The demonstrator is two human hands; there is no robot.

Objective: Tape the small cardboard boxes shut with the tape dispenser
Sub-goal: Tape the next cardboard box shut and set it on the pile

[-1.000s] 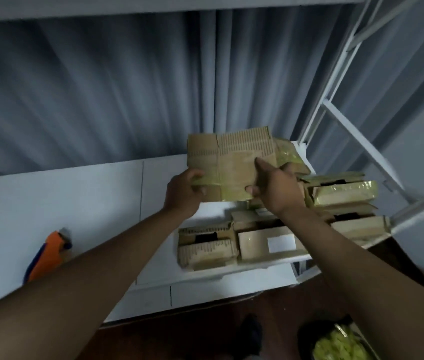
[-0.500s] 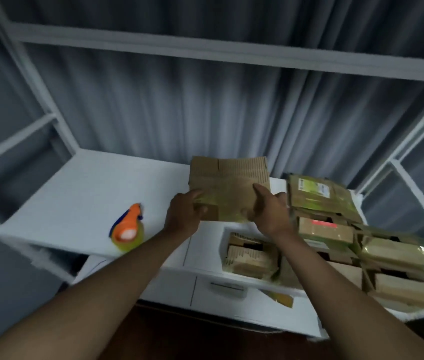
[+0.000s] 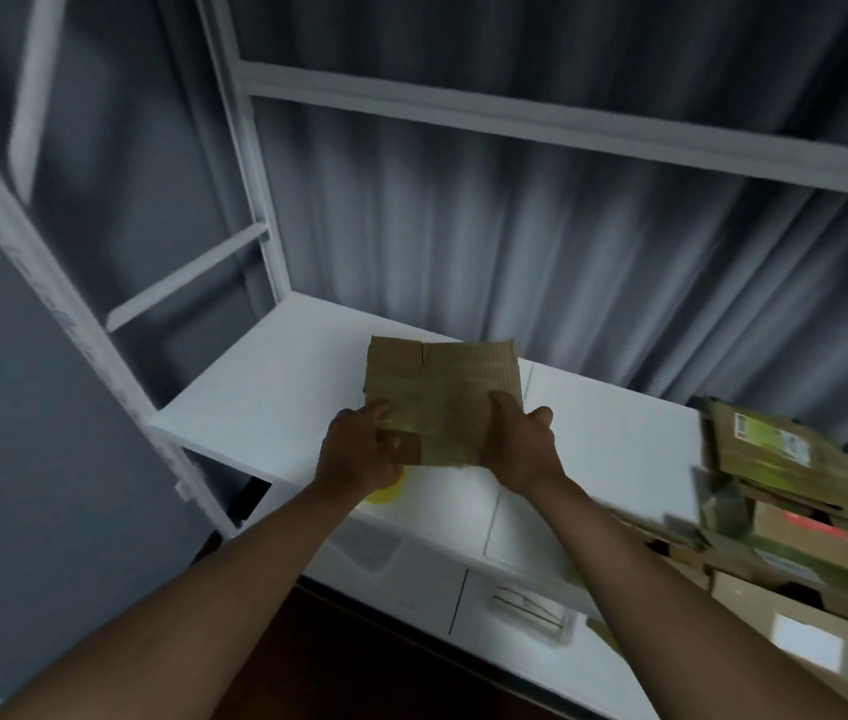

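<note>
Since a second ago the small cardboard box (image 3: pixel 442 397) has travelled leftward, away from the pile of boxes (image 3: pixel 796 517) at the right, and is now over the bare left part of the white table (image 3: pixel 266 387). The tape dispenser, visible half a second ago, is now mostly hidden under the left hand (image 3: pixel 359 454); only a yellow patch shows there. I judge the box is being brought to the taping spot. Both arms reach forward. The left hand's fingers are clamped on the box's lower left corner, and the right hand (image 3: pixel 518 444) grips its lower right edge, thumb on the front face.
</note>
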